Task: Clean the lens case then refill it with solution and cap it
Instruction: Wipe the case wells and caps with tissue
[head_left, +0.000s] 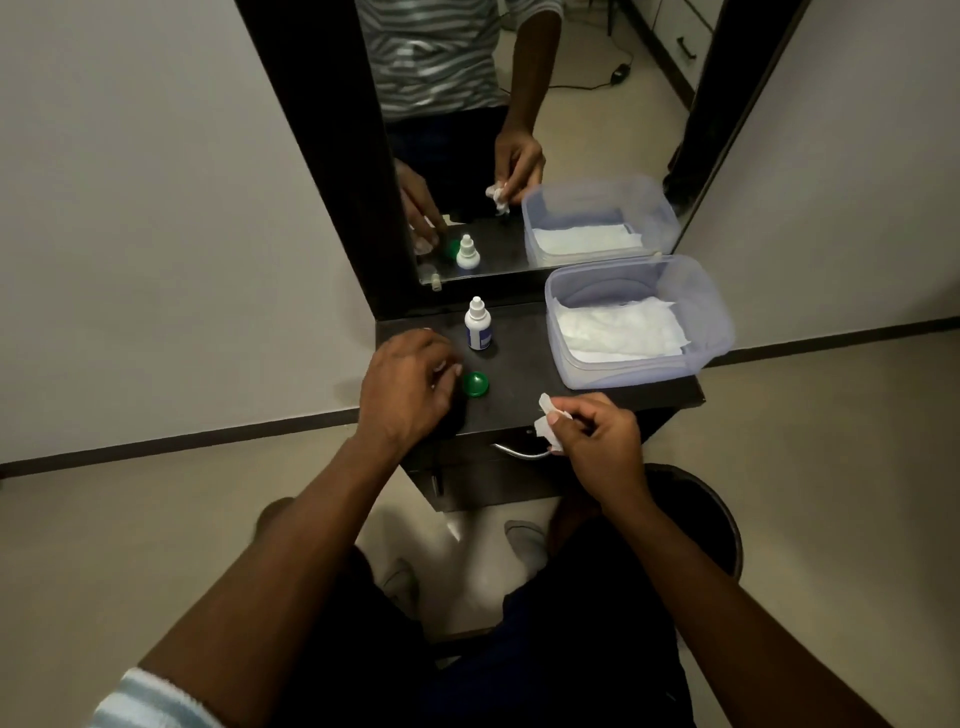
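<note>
Green cap (476, 384) beside left hand (408, 387); right hand (592, 439) pinching tissue (548, 423) at shelf edge (519, 428).

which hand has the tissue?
The right hand: it pinches a crumpled white tissue at the table's front edge. The left hand rests beside the green cap.

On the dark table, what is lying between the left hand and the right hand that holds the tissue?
In the head view, one green cap lies there, close beside the left hand. From it to the right hand and its tissue the table is bare.
</note>
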